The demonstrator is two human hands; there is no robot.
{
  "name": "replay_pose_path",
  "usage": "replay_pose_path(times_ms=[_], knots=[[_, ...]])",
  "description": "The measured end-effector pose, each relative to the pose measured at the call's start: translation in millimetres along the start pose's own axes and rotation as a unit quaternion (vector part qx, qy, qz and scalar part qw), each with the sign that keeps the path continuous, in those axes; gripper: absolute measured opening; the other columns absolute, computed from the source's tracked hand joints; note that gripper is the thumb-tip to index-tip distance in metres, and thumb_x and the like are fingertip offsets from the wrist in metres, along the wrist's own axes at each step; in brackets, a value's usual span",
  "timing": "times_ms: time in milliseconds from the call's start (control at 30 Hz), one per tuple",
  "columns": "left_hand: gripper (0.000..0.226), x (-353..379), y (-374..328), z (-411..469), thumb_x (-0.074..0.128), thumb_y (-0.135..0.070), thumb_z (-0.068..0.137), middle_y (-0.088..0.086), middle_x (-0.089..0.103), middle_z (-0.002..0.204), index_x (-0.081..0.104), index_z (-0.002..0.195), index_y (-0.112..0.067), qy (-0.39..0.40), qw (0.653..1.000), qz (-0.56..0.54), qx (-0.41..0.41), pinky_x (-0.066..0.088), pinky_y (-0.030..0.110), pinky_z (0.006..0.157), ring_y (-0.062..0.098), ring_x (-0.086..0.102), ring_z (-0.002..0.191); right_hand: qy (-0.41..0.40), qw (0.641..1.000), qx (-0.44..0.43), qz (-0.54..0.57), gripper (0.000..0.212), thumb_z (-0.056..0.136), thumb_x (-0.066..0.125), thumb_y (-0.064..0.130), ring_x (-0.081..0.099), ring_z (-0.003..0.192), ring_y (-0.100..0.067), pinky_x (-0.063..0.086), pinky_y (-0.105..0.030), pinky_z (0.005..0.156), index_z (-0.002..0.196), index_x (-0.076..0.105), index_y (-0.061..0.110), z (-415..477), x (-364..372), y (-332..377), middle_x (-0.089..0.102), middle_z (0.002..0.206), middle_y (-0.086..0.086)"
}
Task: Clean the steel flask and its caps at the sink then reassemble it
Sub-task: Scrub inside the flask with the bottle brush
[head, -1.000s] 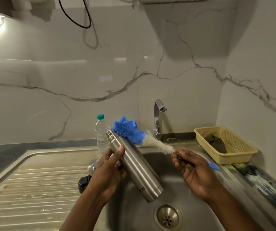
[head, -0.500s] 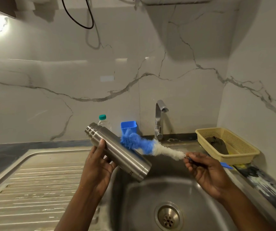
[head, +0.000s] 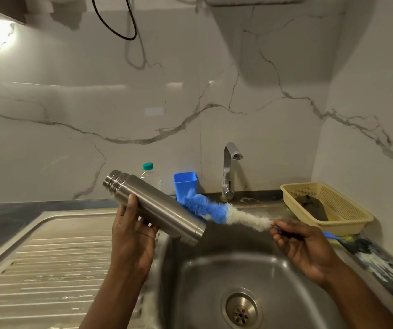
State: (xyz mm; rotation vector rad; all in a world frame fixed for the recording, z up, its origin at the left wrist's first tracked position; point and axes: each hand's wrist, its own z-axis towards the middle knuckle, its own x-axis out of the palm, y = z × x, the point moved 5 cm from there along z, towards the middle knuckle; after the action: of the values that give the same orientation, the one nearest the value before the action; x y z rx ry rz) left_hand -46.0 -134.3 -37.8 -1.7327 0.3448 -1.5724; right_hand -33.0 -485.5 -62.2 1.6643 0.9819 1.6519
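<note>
My left hand (head: 132, 230) grips the steel flask (head: 157, 206) round its middle. The flask is tilted, its threaded open mouth up to the left and its base down to the right over the sink's (head: 250, 264) left rim. My right hand (head: 302, 243) holds the blue handle of a bottle brush (head: 221, 211). The brush's blue and white bristles lie behind the flask's lower end, outside the flask. No caps are visible.
A tap (head: 228, 169) stands behind the basin, with the drain (head: 241, 311) below. A blue cup (head: 185, 185) and a clear plastic bottle (head: 150, 175) stand at the wall. A yellow basket (head: 326, 207) holding a dark cloth sits right. The ribbed draining board (head: 43, 264) lies left.
The brush came away from the flask's mouth and now lies behind its base. My left hand lifted the flask up and to the left, tilting it flatter.
</note>
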Motion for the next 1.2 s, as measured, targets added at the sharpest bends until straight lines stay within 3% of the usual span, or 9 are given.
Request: replay_pose_path(times_ms=[100,267,400,667,800,1033,1200], knots=[[0.059,-2,0,-1,0.067,-0.042,0.095,0.013,0.065,0.129,0.054,0.147,-0.017,-0.019,1.0,-0.006,0.007,0.061,0.047,0.093,0.034,0.06,0.134,0.023,1.0,0.009,-0.013,0.02,0.084,0.061,0.0,0.071,0.058,-0.021,0.06,-0.024,0.053,0.082,0.08,-0.003,0,10,-6,0.071,0.075,-0.02],[0.049,-9,-9,4,0.065,-0.037,0.1,0.018,0.065,0.135,0.057,0.143,-0.014,-0.036,0.998,-0.034,0.028,0.051,0.051,0.109,0.032,0.061,0.133,0.007,1.0,-0.018,-0.02,0.02,0.082,0.06,0.0,0.071,0.056,-0.019,0.06,-0.023,0.051,0.077,0.08,-0.002,-5,-3,14,0.071,0.071,-0.019],[0.048,-4,-2,0,0.063,-0.035,0.101,0.013,0.066,0.133,0.056,0.145,-0.018,-0.027,0.999,-0.018,0.028,0.058,0.05,0.101,0.029,0.066,0.125,0.009,1.0,-0.01,-0.022,0.021,0.081,0.061,0.0,0.071,0.056,-0.019,0.06,-0.022,0.052,0.076,0.08,-0.002,-3,4,3,0.072,0.071,-0.018],[0.043,-10,-7,3,0.063,-0.034,0.102,0.012,0.068,0.133,0.057,0.142,-0.018,-0.045,0.997,-0.055,0.031,0.054,0.053,0.107,0.028,0.068,0.124,0.006,1.0,-0.015,-0.008,0.02,0.082,0.06,-0.001,0.071,0.056,-0.02,0.06,-0.023,0.051,0.077,0.079,-0.003,-3,-7,13,0.071,0.072,-0.019],[0.051,-4,2,-4,0.065,-0.035,0.1,0.015,0.066,0.136,0.054,0.146,-0.016,-0.042,0.998,-0.052,0.013,0.059,0.05,0.098,0.031,0.066,0.126,0.03,1.0,0.006,-0.005,0.021,0.085,0.058,-0.002,0.072,0.058,-0.021,0.061,-0.024,0.052,0.082,0.079,-0.005,-1,6,-4,0.072,0.074,-0.02],[0.06,-5,3,-4,0.069,-0.037,0.095,0.019,0.062,0.142,0.052,0.147,-0.014,-0.054,0.997,-0.061,0.009,0.058,0.054,0.098,0.035,0.064,0.129,0.023,0.999,-0.049,0.004,0.022,0.083,0.058,-0.002,0.071,0.056,-0.019,0.06,-0.023,0.052,0.077,0.079,-0.002,-5,1,12,0.071,0.07,-0.017],[0.053,0,13,-7,0.066,-0.036,0.099,0.02,0.063,0.141,0.053,0.146,-0.014,-0.039,0.997,-0.055,-0.024,0.054,0.057,0.104,0.035,0.065,0.128,0.045,0.998,-0.034,-0.007,0.024,0.086,0.057,-0.001,0.073,0.061,-0.021,0.061,-0.025,0.055,0.079,0.08,-0.001,-1,13,-5,0.072,0.075,-0.02]])
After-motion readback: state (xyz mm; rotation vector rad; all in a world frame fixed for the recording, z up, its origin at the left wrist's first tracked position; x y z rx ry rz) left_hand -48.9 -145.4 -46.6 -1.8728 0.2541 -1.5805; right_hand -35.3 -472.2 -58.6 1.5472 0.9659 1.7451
